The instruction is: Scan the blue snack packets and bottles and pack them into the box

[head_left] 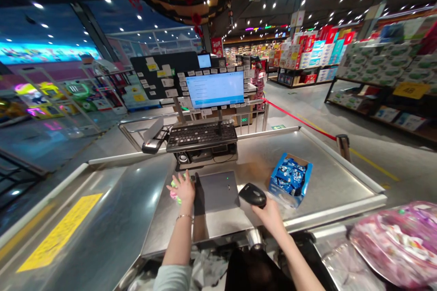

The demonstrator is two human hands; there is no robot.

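Left hand (184,189): palm down, fingers fanned wide over a green-and-pink item (175,194) by the worktop (327,168)'s left edge; any hold under the palm hidden. Right hand (268,213): curled round a black scanner (252,194), just right of the grey panel (216,191), toward the near edge. Open blue box (306,179) of packets beyond, rightward. Keyboard (201,135) by far edge.

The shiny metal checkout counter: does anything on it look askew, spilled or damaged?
Nothing there is visibly spilled or damaged. The open blue cardboard box of blue packets, right of the bare right hand, sits slightly askew, at an angle to the counter's back edge.
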